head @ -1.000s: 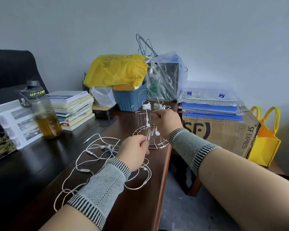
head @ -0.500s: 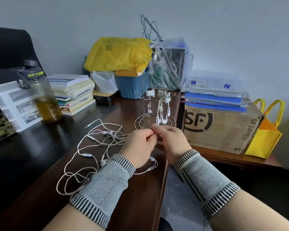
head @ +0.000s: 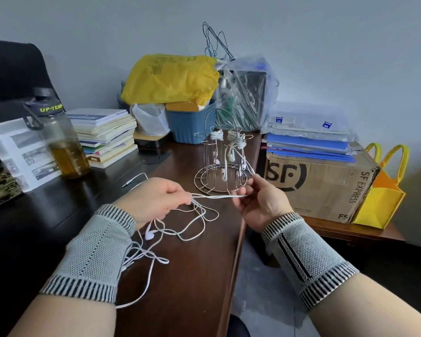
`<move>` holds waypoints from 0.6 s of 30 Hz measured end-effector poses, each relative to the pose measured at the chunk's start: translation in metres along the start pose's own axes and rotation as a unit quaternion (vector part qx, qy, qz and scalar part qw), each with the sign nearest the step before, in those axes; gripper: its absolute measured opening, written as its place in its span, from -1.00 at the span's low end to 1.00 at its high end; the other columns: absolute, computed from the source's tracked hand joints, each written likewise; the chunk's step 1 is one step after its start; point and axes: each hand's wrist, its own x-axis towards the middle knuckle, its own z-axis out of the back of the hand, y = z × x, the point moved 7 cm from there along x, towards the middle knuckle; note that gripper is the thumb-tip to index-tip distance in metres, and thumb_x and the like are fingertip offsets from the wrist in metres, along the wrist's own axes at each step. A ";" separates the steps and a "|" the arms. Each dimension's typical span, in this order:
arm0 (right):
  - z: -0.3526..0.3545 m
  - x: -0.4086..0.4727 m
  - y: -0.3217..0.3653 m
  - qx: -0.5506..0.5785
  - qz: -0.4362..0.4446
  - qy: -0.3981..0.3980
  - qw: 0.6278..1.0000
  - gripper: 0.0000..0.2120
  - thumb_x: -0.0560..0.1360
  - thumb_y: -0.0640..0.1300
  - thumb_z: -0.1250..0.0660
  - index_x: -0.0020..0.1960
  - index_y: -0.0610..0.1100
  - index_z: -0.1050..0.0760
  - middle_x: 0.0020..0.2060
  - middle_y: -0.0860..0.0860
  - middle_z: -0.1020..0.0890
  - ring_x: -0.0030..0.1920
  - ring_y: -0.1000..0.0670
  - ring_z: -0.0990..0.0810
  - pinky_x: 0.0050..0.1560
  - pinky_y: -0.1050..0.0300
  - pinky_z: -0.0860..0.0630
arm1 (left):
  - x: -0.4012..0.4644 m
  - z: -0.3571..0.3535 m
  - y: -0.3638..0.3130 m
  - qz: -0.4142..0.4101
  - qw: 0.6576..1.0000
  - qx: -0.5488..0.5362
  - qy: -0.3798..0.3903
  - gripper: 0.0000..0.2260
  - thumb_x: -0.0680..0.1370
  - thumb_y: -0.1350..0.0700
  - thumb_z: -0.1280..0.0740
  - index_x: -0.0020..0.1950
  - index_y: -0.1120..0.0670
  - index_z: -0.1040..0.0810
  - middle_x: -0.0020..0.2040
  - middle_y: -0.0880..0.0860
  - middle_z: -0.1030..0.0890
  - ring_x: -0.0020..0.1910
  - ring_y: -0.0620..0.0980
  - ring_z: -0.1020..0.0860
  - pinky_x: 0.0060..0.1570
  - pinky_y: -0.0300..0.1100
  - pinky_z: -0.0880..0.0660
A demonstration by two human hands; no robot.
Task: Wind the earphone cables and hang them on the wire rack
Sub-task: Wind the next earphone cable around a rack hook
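Note:
A wire rack (head: 223, 164) stands on the dark wooden desk (head: 195, 276) near its right edge. Wound white earphone bundles (head: 231, 137) hang from its top hooks, with buds dangling inside. My left hand (head: 156, 200) pinches a white earphone cable (head: 216, 196). My right hand (head: 258, 200) pinches the same cable further right, so a short stretch runs taut between both hands. A strand also leads from my right hand up to the rack. Loose loops of the cable (head: 180, 229) lie on the desk under my left hand, an earbud (head: 150, 235) among them.
A drink bottle (head: 58, 139) and a book stack (head: 107, 135) stand at the left. A blue bin (head: 190, 125), a yellow bag (head: 170, 79) and a plastic bag (head: 246, 93) sit behind the rack. A cardboard box (head: 321, 186) stands right of the desk edge.
My right hand came back from the rack to my left hand, then both hands drew apart, pulling a stretch of cable taut between them. The view shifted slightly.

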 end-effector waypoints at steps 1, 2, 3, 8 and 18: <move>-0.001 0.000 0.000 -0.006 0.002 0.002 1.000 -0.63 0.64 -0.02 -0.14 -0.32 -0.10 -0.36 -0.59 0.05 -0.33 -0.60 0.09 -0.41 -0.40 0.22 -0.56 | -0.002 0.006 0.001 -0.001 1.000 0.023 -0.008 -0.73 0.54 0.07 -0.39 -0.38 -0.03 -0.63 -0.53 -0.11 -0.34 -0.52 -0.10 -0.27 -0.44 -0.27 -0.23; -0.002 0.001 -0.001 -0.010 0.002 0.002 1.000 -0.63 0.64 -0.02 -0.15 -0.32 -0.10 -0.36 -0.59 0.06 -0.31 -0.59 0.09 -0.36 -0.43 0.23 -0.53 | -0.005 0.012 0.001 -0.004 0.998 0.056 -0.014 -0.79 0.53 0.03 -0.40 -0.30 -0.05 -0.67 -0.52 -0.13 -0.45 -0.51 -0.15 -0.37 -0.39 -0.29 -0.30; -0.003 0.001 -0.002 -0.013 0.002 -0.003 1.000 -0.63 0.64 -0.03 -0.15 -0.33 -0.10 -0.36 -0.59 0.06 -0.29 -0.57 0.10 -0.32 -0.45 0.23 -0.50 | -0.006 0.016 0.000 -0.005 0.996 0.090 -0.021 -0.87 0.52 -0.01 -0.41 -0.22 -0.07 -0.69 -0.44 -0.17 -0.57 -0.44 -0.22 -0.50 -0.30 -0.30 -0.37; 0.009 0.004 0.004 -0.041 0.012 -0.067 0.997 -0.70 0.58 -0.12 -0.22 -0.32 -0.11 -0.38 -0.60 0.08 -0.27 -0.63 0.11 -0.20 -0.52 0.26 -0.25 | -0.011 0.042 0.001 0.005 0.984 0.143 -0.104 -0.90 0.50 -0.06 -0.42 -0.12 -0.08 -0.71 -0.32 -0.25 -0.63 -0.26 -0.32 -0.55 -0.13 -0.28 -0.47; 0.015 0.005 0.015 -0.118 0.043 -0.026 0.992 -0.75 0.57 -0.04 -0.25 -0.16 -0.17 -0.55 -0.52 0.08 -0.27 -0.56 0.13 -0.19 -0.56 0.29 -0.23 | -0.009 0.054 0.012 -0.017 0.955 -0.208 -0.209 -0.90 0.52 0.13 -0.41 -0.14 0.12 -0.69 -0.48 -0.05 -0.19 -0.50 -0.09 -0.12 -0.49 -0.21 -0.04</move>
